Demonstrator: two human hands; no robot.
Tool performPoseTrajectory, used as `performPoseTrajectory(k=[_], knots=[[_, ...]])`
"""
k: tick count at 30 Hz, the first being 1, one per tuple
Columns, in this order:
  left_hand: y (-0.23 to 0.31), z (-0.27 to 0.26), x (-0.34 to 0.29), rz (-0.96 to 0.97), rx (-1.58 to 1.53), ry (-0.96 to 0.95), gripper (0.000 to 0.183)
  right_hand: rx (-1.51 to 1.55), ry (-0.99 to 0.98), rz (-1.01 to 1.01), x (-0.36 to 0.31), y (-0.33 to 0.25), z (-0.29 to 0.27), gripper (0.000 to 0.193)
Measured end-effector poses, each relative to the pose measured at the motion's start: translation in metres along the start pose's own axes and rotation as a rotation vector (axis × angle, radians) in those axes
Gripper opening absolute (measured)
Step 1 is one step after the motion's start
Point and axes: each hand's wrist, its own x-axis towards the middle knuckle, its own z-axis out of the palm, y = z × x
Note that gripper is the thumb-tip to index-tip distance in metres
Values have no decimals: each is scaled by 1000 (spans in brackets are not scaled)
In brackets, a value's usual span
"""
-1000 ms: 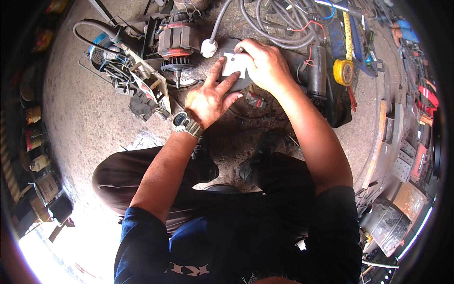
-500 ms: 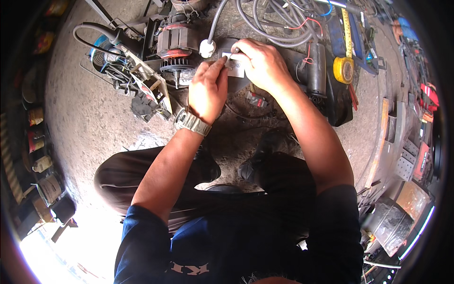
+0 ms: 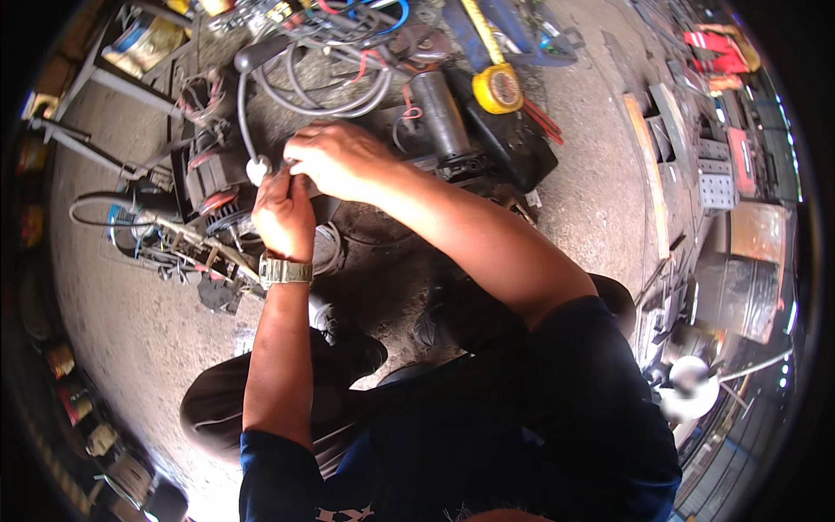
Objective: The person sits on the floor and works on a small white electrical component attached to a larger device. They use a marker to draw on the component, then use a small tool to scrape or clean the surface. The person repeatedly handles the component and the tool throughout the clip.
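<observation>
My left hand (image 3: 285,217), with a watch (image 3: 285,270) on its wrist, is closed with fingers pinched together. My right hand (image 3: 339,157) reaches across from the right, its fingertips closed and meeting the left ones. Whatever small thing they hold is hidden between the fingers. Right beside the left fingertips sits a white rounded piece (image 3: 258,170) at the end of a grey cable (image 3: 243,113). Left of the hands stands an exposed electric motor (image 3: 216,178) with copper-red windings and a black fan.
Coiled grey cable (image 3: 348,111) lies beyond my hands. Towards the right are a dark metal cylinder (image 3: 439,113), a black housing (image 3: 513,157) and a yellow tape measure (image 3: 497,89). Wires and a bracket (image 3: 209,252) lie at left; a metal frame (image 3: 130,91) stands at far left.
The view has swung, so the floor things sit further left. Both hands have moved toward the white rounded piece, fingertips together. The pale card under them earlier is now mostly hidden.
</observation>
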Motion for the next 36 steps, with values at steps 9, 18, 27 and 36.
performPoseTrajectory(k=[9, 18, 27, 36], knots=[[-4, 1, 2, 53, 123, -39, 21, 17, 166, 126, -54, -37, -65, 27], [-6, 6, 7, 130, 61, 44, 24, 3, -820, 453, -185, -55, -121, 18], [-8, 8, -1, 122, 113, 44, 18, -267, -827, 611, -237, 10, -198, 26], [-13, 6, -2, 99, 61, 99, 18, 130, 235, 1104, -244, 24, -283, 49]])
